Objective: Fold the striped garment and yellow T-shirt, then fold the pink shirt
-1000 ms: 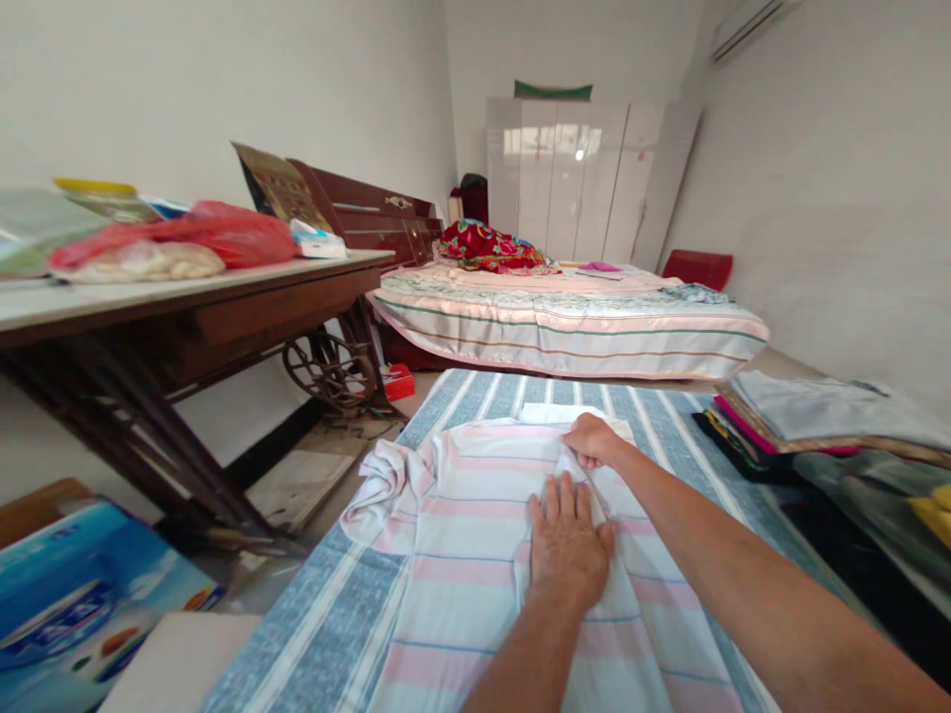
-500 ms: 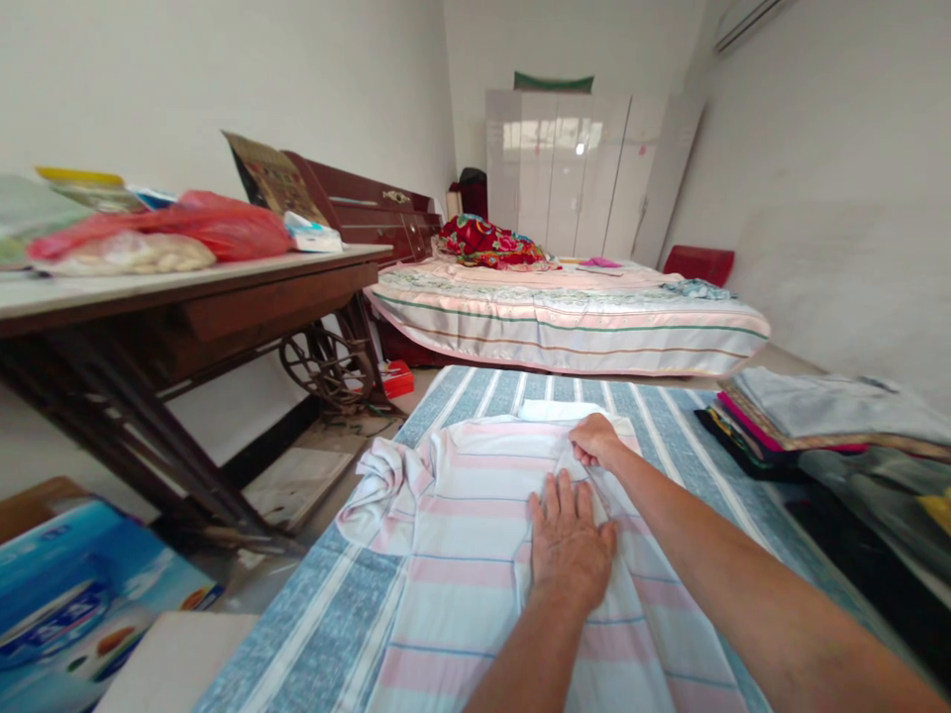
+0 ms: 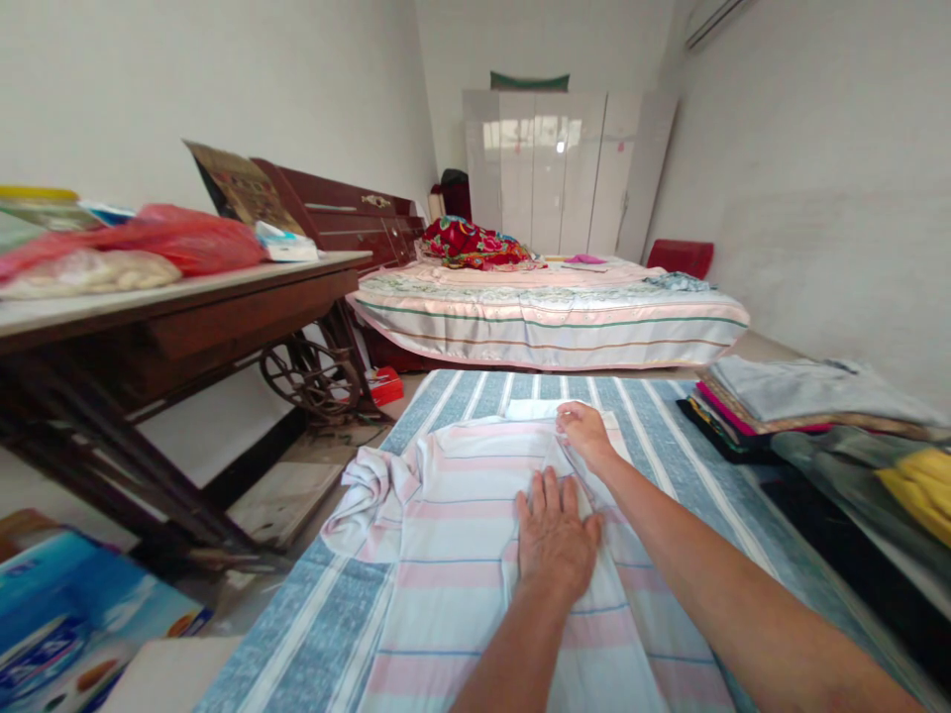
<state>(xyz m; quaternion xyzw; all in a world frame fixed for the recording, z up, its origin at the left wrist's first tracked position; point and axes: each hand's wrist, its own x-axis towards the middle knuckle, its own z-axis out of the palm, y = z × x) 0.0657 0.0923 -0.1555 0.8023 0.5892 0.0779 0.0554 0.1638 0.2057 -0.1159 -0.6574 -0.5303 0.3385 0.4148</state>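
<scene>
A pink-and-white striped shirt (image 3: 453, 540) with thin blue lines lies spread on a blue-and-white striped sheet (image 3: 319, 604). Its left-side sleeve is bunched up, and the white collar (image 3: 526, 407) lies at the far end. My left hand (image 3: 557, 540) rests flat on the shirt's middle, fingers stretched out. Farther up, my right hand (image 3: 583, 432) has its fingers pinched on the shirt fabric beside the collar. The right side of the shirt is folded inward under and beside my left hand.
Folded clothes (image 3: 809, 391) are stacked at the right, with a yellow garment (image 3: 921, 485) nearby. At left stands a sewing-machine table (image 3: 245, 302) holding red plastic bags (image 3: 200, 238). A larger bed (image 3: 550, 322) and a wardrobe (image 3: 546, 178) are beyond.
The view has turned slightly to the right. My right hand has shifted a little toward the collar, its fingers less curled. My left hand stays flat on the shirt.
</scene>
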